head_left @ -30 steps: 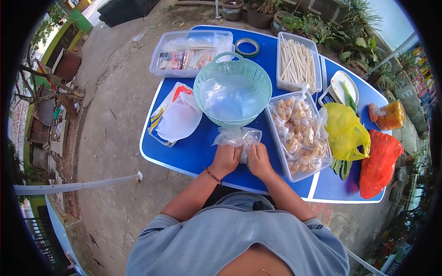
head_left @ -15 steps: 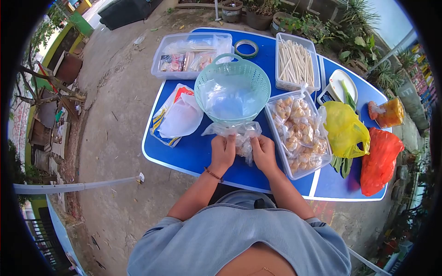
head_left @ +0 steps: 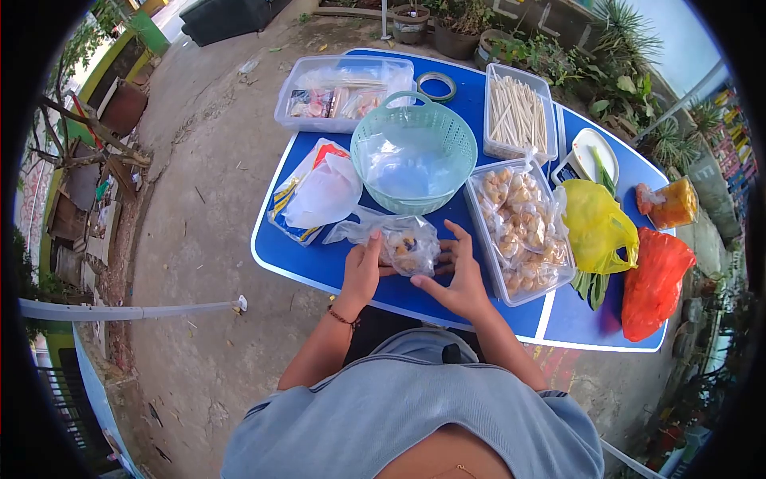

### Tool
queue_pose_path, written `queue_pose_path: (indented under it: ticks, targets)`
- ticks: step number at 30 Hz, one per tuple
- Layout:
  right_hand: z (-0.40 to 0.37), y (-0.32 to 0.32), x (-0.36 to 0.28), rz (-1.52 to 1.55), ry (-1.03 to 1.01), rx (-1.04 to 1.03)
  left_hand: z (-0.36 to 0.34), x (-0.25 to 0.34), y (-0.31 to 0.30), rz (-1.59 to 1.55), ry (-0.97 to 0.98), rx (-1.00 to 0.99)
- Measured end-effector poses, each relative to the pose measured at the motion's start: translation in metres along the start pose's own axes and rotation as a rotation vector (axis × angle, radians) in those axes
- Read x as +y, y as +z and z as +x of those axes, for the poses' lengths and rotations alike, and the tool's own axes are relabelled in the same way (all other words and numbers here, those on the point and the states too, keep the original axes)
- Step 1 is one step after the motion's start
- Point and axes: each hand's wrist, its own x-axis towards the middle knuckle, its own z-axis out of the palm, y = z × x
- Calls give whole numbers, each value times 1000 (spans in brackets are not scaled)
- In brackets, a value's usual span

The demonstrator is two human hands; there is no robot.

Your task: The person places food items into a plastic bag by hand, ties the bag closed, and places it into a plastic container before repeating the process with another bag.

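A clear plastic bag with light brown pieces inside lies on the blue table, just below the green basket. On the bag's left side, my left hand touches it with thumb and fingers apart. My right hand is at its right side, fingers spread, thumb near the lower edge of the bag. Flat clear plastic bags lie in the basket. To the right of my right hand stands a clear tub filled with similar bagged brown pieces.
Behind are a tub of packets, a tape roll and a tub of sticks. White plastic lies left. Rightward are a scale, a yellow bag, a red bag and a container of orange food.
Both hands have let go of the bag's gathered plastic and opened. The bag now lies flatter, its loose end pointing left. The whole view has shifted slightly.
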Motion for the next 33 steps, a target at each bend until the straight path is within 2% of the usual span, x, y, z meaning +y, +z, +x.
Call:
queue_pose_path:
  ticks: [3,9,12,15,18,21,26,29,32,33]
  targets:
    - [0,-2,-7,-153,80,-41,0,7,5,-57,28,-52]
    - [0,-13,1,-601,-131,53,7,-12,-4,-160,121,20]
    - [-3,-13,-14,-655,-224,103,8,-15,-7,-191,90,30]
    - [-6,-8,-18,-400,-298,188,7,-11,-3,-169,32,28]
    - [-3,-12,-24,-468,-468,176,0,7,8,-138,-15,21]
    - [-1,-9,-35,-593,-415,136,-2,11,11,-129,23,-25]
    - [-3,-5,-22,-606,-379,129,2,-6,-2,-101,178,-192]
    - [-5,-7,-18,-591,-385,109,0,-13,-4,-10,100,-103]
    - [-5,-8,-19,-582,-378,113,-8,12,5,488,231,-7]
    - [-4,-9,-21,-577,-376,117,-4,7,3,531,400,13]
